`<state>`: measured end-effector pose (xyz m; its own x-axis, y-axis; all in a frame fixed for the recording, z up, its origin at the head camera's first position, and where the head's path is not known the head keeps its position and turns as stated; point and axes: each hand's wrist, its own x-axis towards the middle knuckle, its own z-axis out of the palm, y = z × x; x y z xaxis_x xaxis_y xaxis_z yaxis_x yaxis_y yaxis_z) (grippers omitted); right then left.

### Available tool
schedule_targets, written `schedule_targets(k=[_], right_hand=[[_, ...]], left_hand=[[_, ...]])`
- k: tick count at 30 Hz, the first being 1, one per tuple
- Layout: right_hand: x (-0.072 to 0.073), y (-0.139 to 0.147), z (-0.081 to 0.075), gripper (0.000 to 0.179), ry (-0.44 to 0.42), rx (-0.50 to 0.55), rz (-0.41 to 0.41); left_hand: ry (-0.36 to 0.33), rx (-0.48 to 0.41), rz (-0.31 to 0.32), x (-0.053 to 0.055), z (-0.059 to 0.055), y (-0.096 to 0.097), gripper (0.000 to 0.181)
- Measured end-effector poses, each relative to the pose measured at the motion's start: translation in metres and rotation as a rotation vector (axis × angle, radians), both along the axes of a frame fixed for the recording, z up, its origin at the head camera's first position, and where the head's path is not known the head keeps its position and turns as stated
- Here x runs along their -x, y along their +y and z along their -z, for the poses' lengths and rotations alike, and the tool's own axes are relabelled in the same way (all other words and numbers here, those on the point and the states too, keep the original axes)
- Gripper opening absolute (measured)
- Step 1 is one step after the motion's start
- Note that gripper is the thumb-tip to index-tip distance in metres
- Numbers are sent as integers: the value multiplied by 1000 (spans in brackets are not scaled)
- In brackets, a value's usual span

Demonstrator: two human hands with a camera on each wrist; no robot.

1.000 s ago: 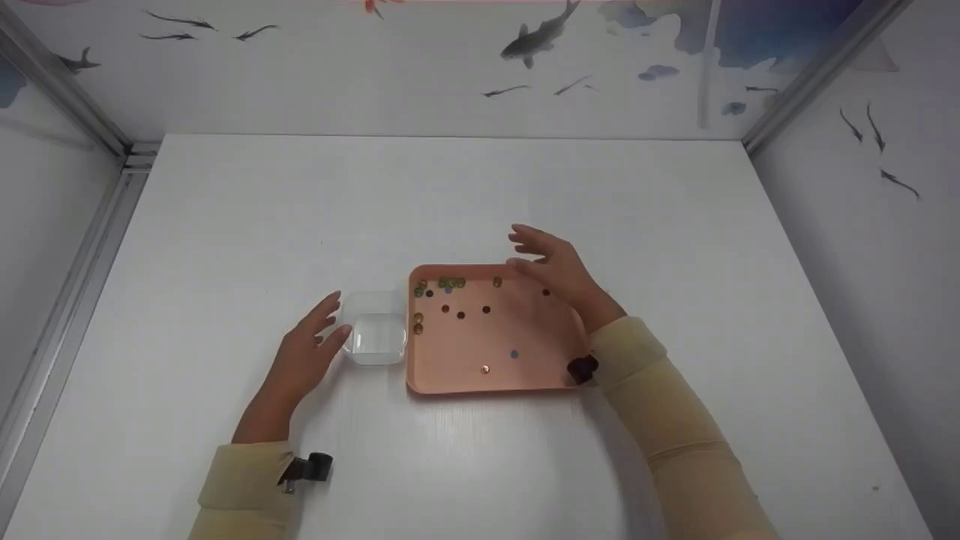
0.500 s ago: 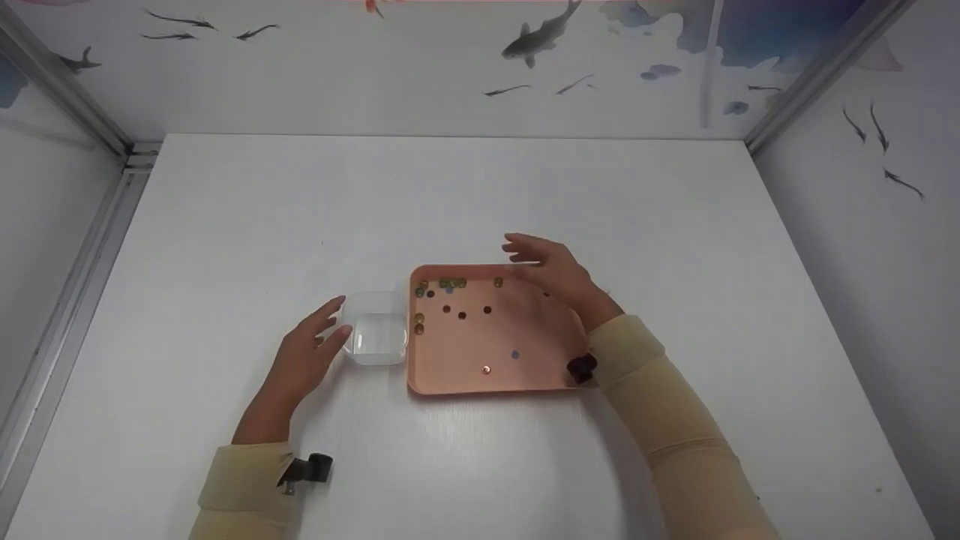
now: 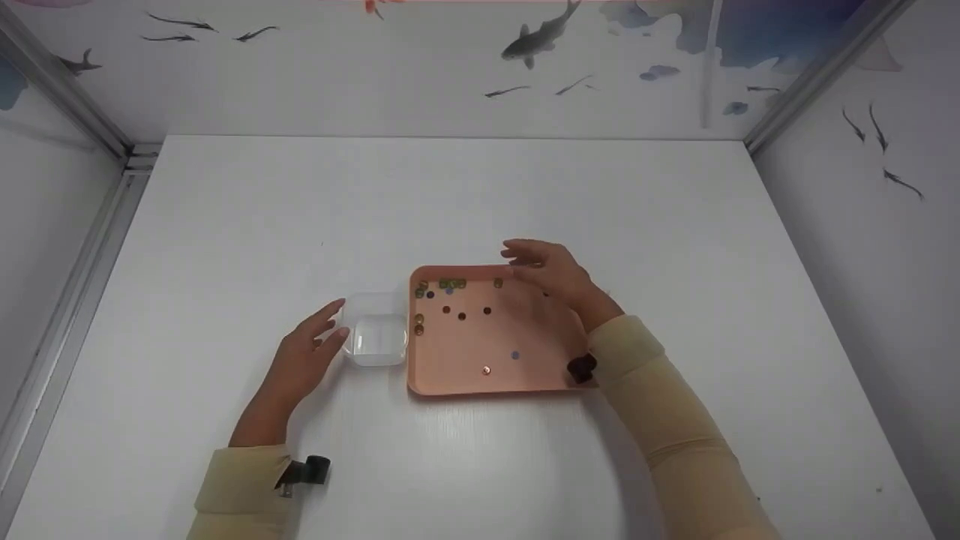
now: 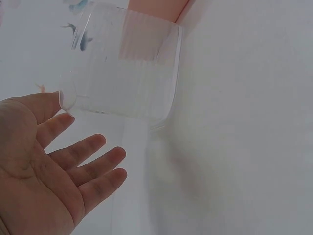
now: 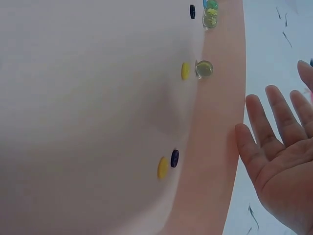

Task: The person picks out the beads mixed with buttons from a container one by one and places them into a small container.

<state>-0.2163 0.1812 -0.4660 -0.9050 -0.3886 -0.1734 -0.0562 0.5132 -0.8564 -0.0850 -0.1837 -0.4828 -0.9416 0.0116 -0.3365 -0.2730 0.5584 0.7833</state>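
My left hand (image 3: 304,360) is beside a clear plastic box (image 3: 375,361), thumb and index fingertips right at its left rim. In the left wrist view the other fingers are spread out straight below the box (image 4: 142,83). My right hand (image 3: 551,270) is over the far right part of a pink tray (image 3: 465,379), holding nothing. Its fingers look fairly straight in the right wrist view, with the little finger at the rim. Inside the tray lie several glass marbles (image 5: 204,69), a dark blue button (image 5: 174,158) and yellow discs (image 5: 163,168). The forearm and hand cover the tray's right side.
The box stands against the tray's left side on a white table (image 3: 450,202). Most marbles gather along the tray's far left corner, with dark discs (image 3: 461,316) nearer the middle. White panels with painted fish (image 3: 529,46) enclose the back and sides.
My right hand has lowered slightly toward the tray's far rim and shifted a little left. My left hand has barely moved; the box and tray stay put.
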Motion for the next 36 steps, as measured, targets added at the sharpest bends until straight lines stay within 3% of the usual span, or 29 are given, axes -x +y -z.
schedule_targets(k=[13,19,23,27,30,36], right_hand=[[-1,-2,2,49,-75,-160,31],[-3,-4,1,43,-147,-245,77],[-4,-4,3,40,-128,-302,57],[-3,-2,9,38,-58,-225,-32],[-2,-1,12,37,-55,-131,-74],[-1,-2,15,38,-101,-163,-23]], left_hand=[[-17,0,-22,0,0,1,56],[-2,0,-23,-1,0,3,55],[1,-1,-20,-1,0,3,55],[1,-17,-18,0,1,2,55],[5,-29,-17,0,2,2,55],[6,-20,-18,1,2,2,54]])
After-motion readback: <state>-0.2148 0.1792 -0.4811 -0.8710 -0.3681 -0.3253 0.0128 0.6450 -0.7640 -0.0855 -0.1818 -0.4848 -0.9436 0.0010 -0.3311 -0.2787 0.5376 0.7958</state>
